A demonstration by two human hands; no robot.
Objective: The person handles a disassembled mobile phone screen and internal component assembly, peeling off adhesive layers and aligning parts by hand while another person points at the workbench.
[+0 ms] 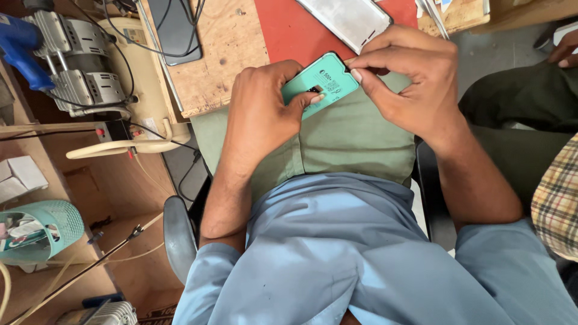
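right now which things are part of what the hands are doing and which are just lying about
In hand: teal phone, held by left hand and right hand.

Lying about: white phone, dark phone, red mat, pump, teal basket.

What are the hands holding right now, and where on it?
A teal phone-shaped panel: left hand grips its lower end, right hand pinches its upper corner.

a single head-worn view looks steeply down, close over the lap [355,138] and workbench edge [211,90].
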